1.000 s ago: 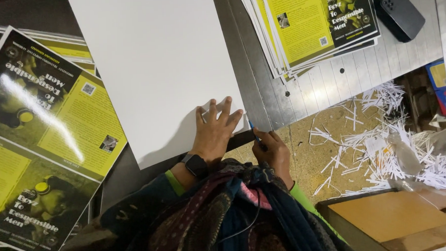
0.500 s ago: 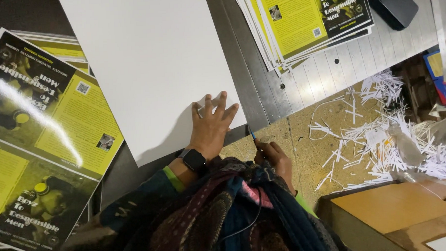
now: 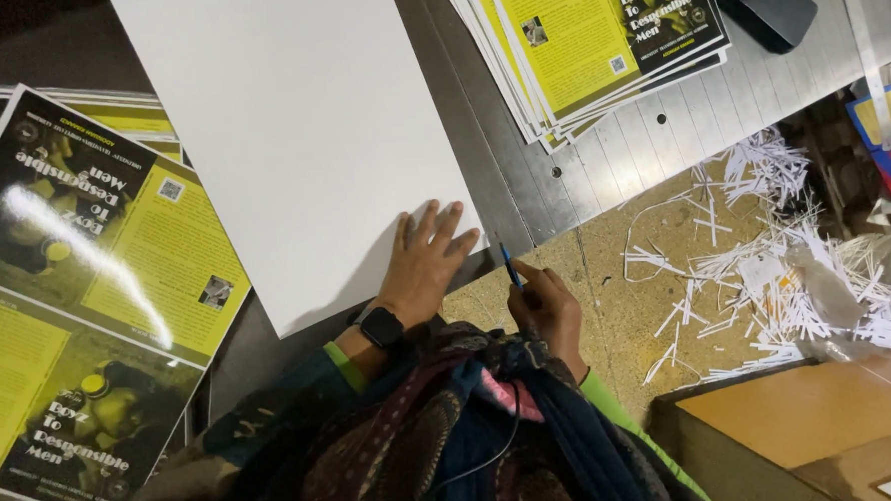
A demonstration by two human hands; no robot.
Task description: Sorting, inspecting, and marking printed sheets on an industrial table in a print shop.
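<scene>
My left hand (image 3: 424, 260) lies flat with fingers spread on the near corner of a large white sheet (image 3: 300, 137) that rests on a grey metal table (image 3: 616, 148). A black watch (image 3: 381, 327) is on that wrist. My right hand (image 3: 546, 309) is curled around a thin blue pen (image 3: 509, 266), held just off the table's near edge, its tip pointing up toward the sheet's corner. A patterned scarf (image 3: 453, 430) covers my chest below both hands.
Glossy yellow-and-black posters (image 3: 77, 297) are stacked at the left, and another stack (image 3: 597, 38) lies at the top right. A black phone (image 3: 767, 4) sits beside it. White paper strips (image 3: 816, 254) litter the floor. A brown box (image 3: 803, 415) stands at lower right.
My left hand stays on the sheet's corner. My right hand has lifted slightly away from the sheet's edge with the pen, and the view has shifted a little.
</scene>
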